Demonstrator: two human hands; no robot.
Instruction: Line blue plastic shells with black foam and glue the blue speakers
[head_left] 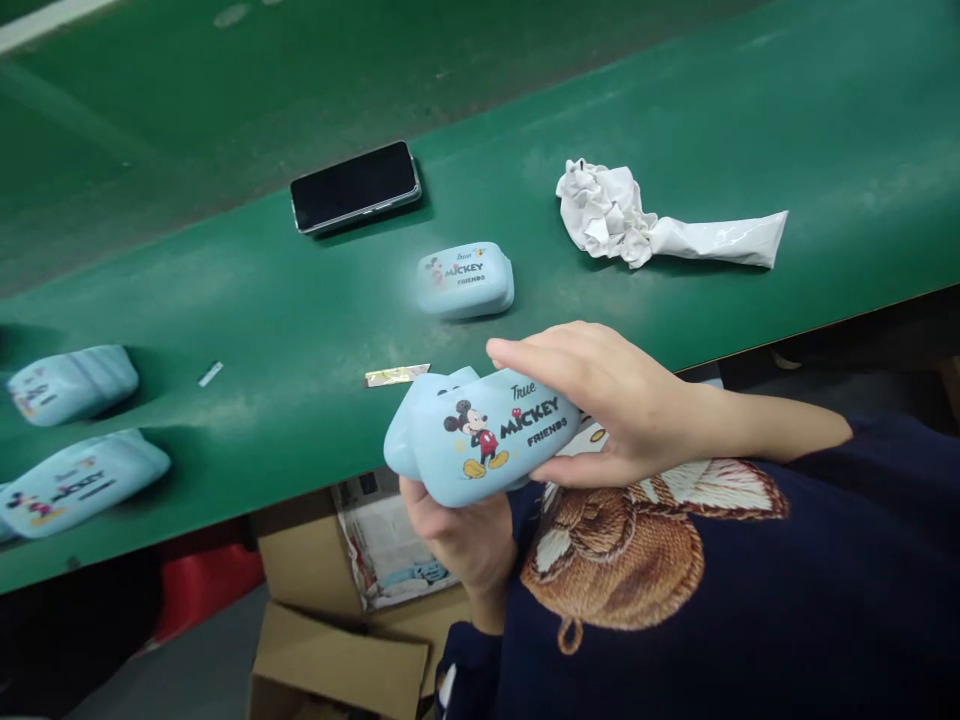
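Note:
I hold a light blue case printed with a cartoon mouse and "True Mickey Friends" in front of my chest, just off the near edge of the green table. My left hand grips it from below, fingers wrapped under it. My right hand clasps its right end, fingers over the top and thumb beneath. The left end of the case looks parted or doubled. An identical closed case lies on the table beyond my hands.
A black phone lies face up farther back. Crumpled white paper rests at the right. Two more blue cases sit at the left edge. A small foil strip lies near the edge. Open cardboard boxes stand below the table.

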